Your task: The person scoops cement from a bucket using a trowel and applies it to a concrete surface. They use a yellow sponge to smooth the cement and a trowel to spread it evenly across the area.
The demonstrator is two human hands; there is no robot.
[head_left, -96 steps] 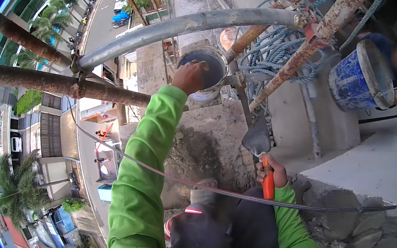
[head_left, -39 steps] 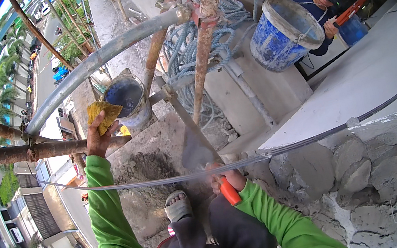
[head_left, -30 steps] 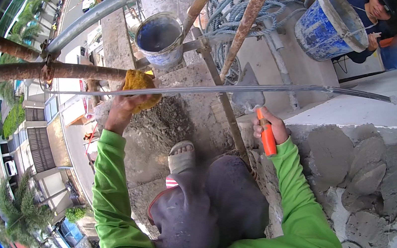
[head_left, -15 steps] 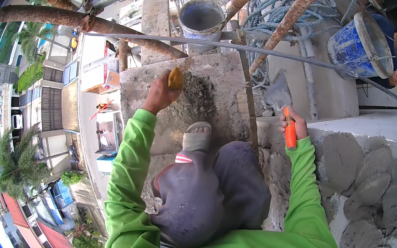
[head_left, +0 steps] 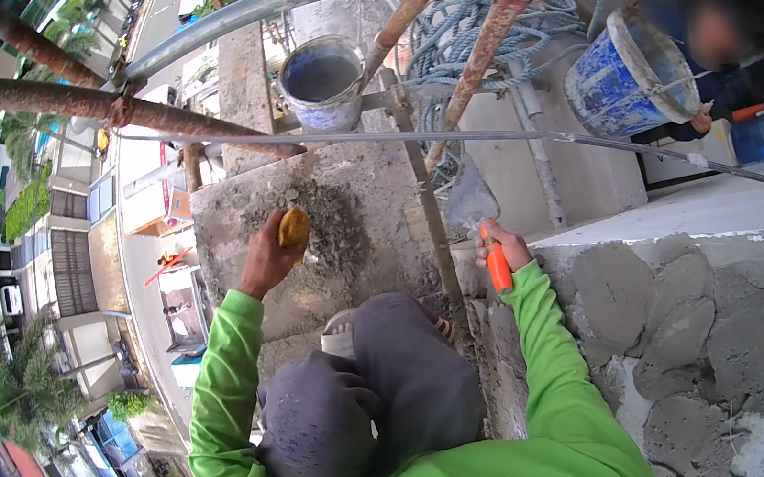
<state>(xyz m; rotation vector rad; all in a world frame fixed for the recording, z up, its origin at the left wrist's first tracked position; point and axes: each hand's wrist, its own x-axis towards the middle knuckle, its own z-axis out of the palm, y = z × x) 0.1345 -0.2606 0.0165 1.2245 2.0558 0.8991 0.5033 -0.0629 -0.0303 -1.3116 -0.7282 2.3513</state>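
Note:
My left hand [head_left: 264,260] grips a rounded yellow-brown sponge-like piece [head_left: 295,227] above a heap of wet grey mortar [head_left: 335,235] on the platform board [head_left: 377,167]. Over at the platform's right edge, my right hand [head_left: 515,248] is wrapped round the orange handle of a pointing trowel [head_left: 500,266]. Its grey, mortar-smeared blade points away from me, past the board's edge. Close to the right forearm is a wall with rough patches of grey mortar [head_left: 689,295]. My bent knees lie between the two arms.
A bucket [head_left: 330,118] stands beyond the board. Rusty scaffold pipes [head_left: 133,109] and a thin metal rod [head_left: 330,136] cross ahead. Blue rope [head_left: 463,49] lies coiled behind. A person's hand [head_left: 702,120] is at a tilted blue bucket [head_left: 608,88]. Left, the street [head_left: 154,336] lies far below.
The view has turned rightward, so the buckets and board sit further left. My left hand is now lower in the view, beside the mortar heap. Both hands keep their holds.

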